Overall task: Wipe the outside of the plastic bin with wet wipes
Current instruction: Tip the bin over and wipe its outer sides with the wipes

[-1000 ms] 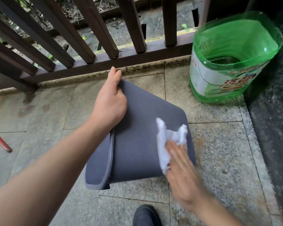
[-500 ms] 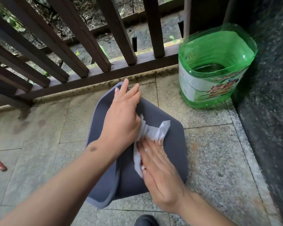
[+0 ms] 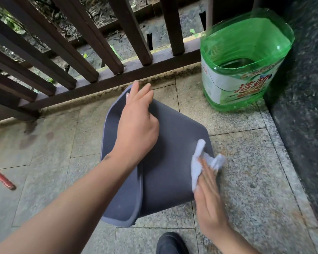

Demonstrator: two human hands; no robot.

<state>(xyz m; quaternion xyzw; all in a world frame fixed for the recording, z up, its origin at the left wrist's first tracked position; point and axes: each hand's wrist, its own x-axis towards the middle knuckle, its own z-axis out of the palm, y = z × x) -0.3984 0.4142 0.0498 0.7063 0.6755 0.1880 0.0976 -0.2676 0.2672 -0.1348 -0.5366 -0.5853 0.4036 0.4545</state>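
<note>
A grey plastic bin (image 3: 165,162) lies tipped on its side on the stone floor, its open rim toward the left. My left hand (image 3: 138,125) rests on the upper side near the rim, fingers pointing away from me and thumb tucked against the wall. My right hand (image 3: 208,195) presses a crumpled white wet wipe (image 3: 198,162) flat against the bin's right edge with straight fingers. The hand is blurred.
A cut-open green plastic jug (image 3: 242,59) stands at the back right by a dark stone wall (image 3: 305,107). A brown railing (image 3: 99,57) runs along the back. A red rod (image 3: 2,178) lies at the left. My dark shoe (image 3: 171,242) is at the bottom.
My right hand has slid the wipe from beside my left hand to the bin's right edge. My left hand stays near the rim.
</note>
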